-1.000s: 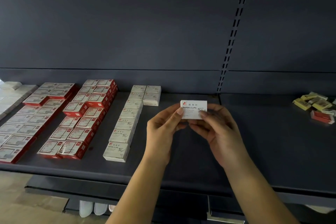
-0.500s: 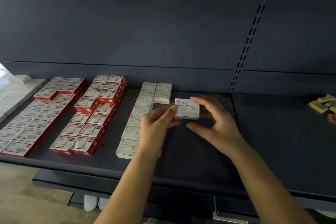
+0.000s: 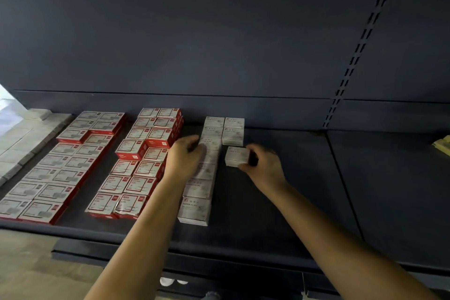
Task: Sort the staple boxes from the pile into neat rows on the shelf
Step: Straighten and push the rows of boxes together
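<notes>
**White box going down in the second column**

Right hand [image 3: 261,163] pinches a white box [image 3: 237,156] by its right side, thumb in front and fingers behind, just in front of the short white column [image 3: 233,130] on the shelf [image 3: 280,202]. Whether the box is down flat or a touch above the shelf, I cannot tell. Left hand [image 3: 186,157] hangs loosely curled over the long white row [image 3: 203,173], holding nothing that I can see. Red boxes [image 3: 143,161] sit in rows to the left.

The risks: the box looks slightly askew, with a gap to the column, so letting go now would likely leave a crooked row. Push too hard and the back boxes could slide. That left hand could nudge the long row out of line.
</notes>
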`<state>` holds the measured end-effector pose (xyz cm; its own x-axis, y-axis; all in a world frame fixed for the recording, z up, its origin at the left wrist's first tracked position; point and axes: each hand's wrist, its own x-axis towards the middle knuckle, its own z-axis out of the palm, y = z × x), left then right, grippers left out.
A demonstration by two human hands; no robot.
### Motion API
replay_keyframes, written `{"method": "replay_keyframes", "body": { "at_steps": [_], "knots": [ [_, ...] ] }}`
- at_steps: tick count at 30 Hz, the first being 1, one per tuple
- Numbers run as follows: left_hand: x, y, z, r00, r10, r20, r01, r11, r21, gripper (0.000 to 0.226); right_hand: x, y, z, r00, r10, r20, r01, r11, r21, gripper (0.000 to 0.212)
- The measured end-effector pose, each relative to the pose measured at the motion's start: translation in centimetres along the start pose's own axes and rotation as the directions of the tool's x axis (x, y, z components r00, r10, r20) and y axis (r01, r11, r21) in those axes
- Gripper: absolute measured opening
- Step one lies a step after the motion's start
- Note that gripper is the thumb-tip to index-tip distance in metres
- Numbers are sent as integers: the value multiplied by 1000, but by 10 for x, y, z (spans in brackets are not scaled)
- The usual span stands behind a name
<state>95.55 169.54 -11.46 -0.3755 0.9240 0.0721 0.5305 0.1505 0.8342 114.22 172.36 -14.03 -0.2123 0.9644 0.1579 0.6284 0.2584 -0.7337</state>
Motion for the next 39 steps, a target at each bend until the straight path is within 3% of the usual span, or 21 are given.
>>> {"method": "replay_keyframes", "body": {
  "at_steps": [3, 7, 11, 17, 21, 27, 31, 35, 39],
  "knots": [
    [1, -4, 2, 996, -27, 90, 29, 999, -23, 36, 5, -2, 8, 999, 10, -32, -11, 1000, -12, 43],
    [1, -6, 4, 994, -60, 90, 66, 995, -69, 32, 14, -12, 17, 998, 49, -42, -48, 998, 28, 48],
    [2, -10, 0, 994, -17, 111, 17, 1000, 4, 36, 18, -14, 22, 995, 60, -84, -56, 997, 54, 42],
    [6, -17, -4, 986, 13, 167, -12, 1000, -4, 38, 14, -8, 27, 989, -70, -133, 62, 996, -65, 33],
    [4, -17, -2, 983, 66, 174, -83, 992, 92, 38, 16, -9, 27, 994, -50, -102, 43, 996, -73, 31],
    [-10, 0, -4, 942, 248, 226, -318, 874, 367, 38, 2, -16, 11, 997, -71, 1, 68, 950, -305, 42],
    [-27, 13, -1, 878, 432, 208, -478, 756, 448, 42, -18, -21, -3, 992, -50, 113, 91, 915, -393, 54],
    [-49, 23, 0, 868, 440, 230, -494, 719, 489, 48, -36, -31, -12, 986, -75, 148, 126, 920, -372, 58],
    [-59, 19, -14, 840, 489, 237, -537, 684, 494, 48, -47, -49, -11, 991, -113, 74, 130, 945, -300, 58]
  ]
}}
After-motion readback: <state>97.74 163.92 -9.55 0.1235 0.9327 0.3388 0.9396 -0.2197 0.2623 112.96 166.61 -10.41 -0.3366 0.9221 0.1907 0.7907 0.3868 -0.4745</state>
